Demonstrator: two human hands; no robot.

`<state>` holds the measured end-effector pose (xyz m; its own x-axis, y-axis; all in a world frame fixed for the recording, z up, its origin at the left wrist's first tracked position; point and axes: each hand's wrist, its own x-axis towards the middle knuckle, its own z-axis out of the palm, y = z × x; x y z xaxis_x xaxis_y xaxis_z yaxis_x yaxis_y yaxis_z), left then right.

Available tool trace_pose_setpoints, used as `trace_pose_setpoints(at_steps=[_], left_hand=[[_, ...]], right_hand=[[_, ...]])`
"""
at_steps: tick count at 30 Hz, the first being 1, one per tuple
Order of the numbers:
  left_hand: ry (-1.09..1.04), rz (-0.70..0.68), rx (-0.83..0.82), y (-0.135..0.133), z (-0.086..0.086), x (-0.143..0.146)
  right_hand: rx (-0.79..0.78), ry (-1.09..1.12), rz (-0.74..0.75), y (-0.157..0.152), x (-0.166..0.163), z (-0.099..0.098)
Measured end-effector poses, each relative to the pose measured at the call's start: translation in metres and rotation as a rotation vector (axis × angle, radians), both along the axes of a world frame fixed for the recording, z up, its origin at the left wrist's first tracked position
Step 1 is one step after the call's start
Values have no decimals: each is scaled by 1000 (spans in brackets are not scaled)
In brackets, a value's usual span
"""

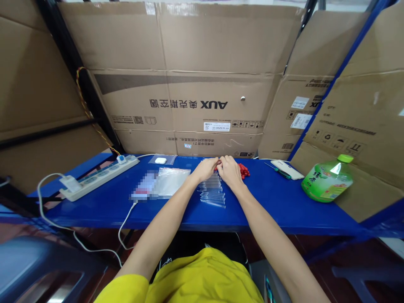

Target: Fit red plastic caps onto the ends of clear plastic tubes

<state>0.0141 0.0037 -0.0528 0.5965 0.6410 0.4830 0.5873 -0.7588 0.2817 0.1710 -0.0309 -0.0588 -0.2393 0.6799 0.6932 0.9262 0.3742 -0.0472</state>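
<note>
My left hand (206,168) and my right hand (229,169) meet at the fingertips near the back of the blue table (268,210). Both are closed in a pinch. A bit of red shows between them, but the fingers hide what they grip. Just below lies a spread of thin clear tubes (213,197), roughly side by side, their far ends under my hands. Beside my right hand is a small heap of red pieces (243,170), partly covered by it.
On the left lie clear zip bags (173,182), a blurred phone (145,186) on a cable, a white case (160,160) and a power strip (101,176). On the right are a screwdriver (282,172), a white object (288,168) and a green bottle (328,181). Cardboard (202,50) walls the back.
</note>
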Motion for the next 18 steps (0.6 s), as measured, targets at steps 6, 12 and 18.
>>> trace_pose_setpoints(at_steps=[6, 12, 18], left_hand=[[-45, -22, 38, -1, 2, 1], [-46, 56, 99, -6, 9, -9], [-19, 79, 50, -8, 8, -13]], right_hand=[[3, 77, 40, 0, 5, 5], [-12, 201, 199, 0, 17, 7], [-142, 134, 136, -1, 20, 5]])
